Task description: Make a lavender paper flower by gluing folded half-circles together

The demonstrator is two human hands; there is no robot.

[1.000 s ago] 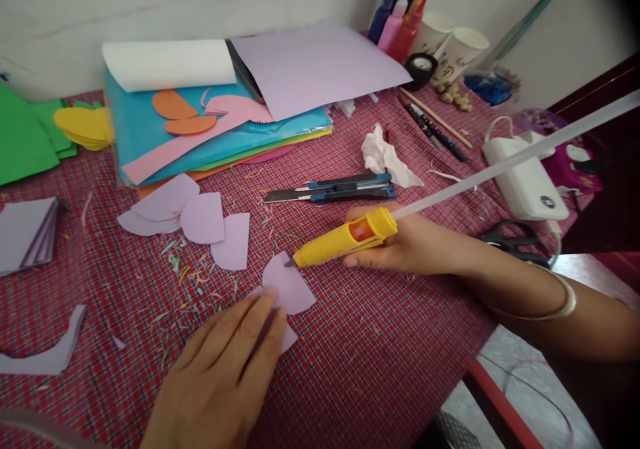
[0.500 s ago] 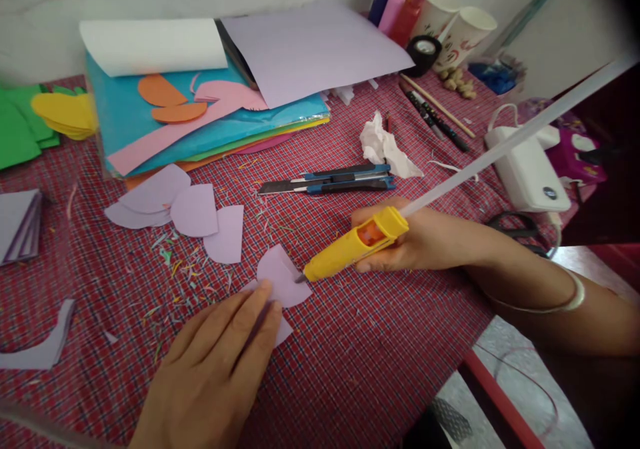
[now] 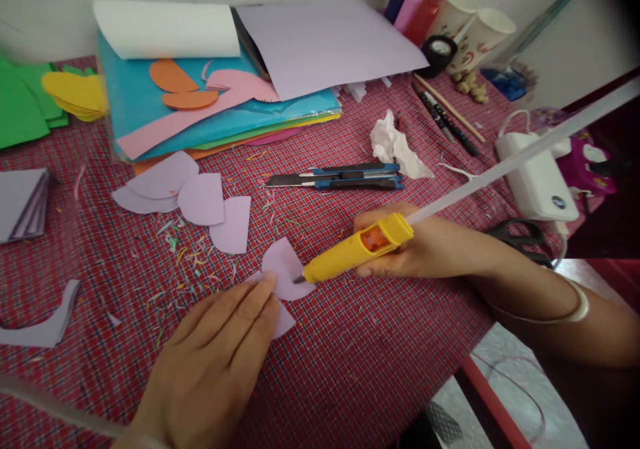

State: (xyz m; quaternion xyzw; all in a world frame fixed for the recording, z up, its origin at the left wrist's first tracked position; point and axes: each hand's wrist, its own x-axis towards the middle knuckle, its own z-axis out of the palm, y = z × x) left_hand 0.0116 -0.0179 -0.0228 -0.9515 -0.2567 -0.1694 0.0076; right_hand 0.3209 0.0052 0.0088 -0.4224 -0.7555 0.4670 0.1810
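My right hand (image 3: 430, 245) is closed around a yellow glue gun (image 3: 357, 252) with a long clear glue stick (image 3: 520, 155) sticking out behind it. The gun's metal tip touches the right edge of a lilac paper petal (image 3: 283, 272) on the red checked tablecloth (image 3: 370, 349). My left hand (image 3: 215, 362) lies flat with fingers stretched out, its fingertips pressing the petal's lower left part and covering another lilac piece under it. Three loose lilac petals (image 3: 200, 199) lie further left.
A stack of coloured paper sheets (image 3: 215, 102) lies at the back. Two blue utility knives (image 3: 345, 177), a crumpled tissue (image 3: 395, 149), pens, paper cups (image 3: 475, 29), a white box (image 3: 537, 179) and black scissors (image 3: 520, 235) lie to the right. Paper scraps litter the cloth.
The glue gun's tip has slid from the petal's upper left edge down to its right edge. My left hand stays pressed on the petal.
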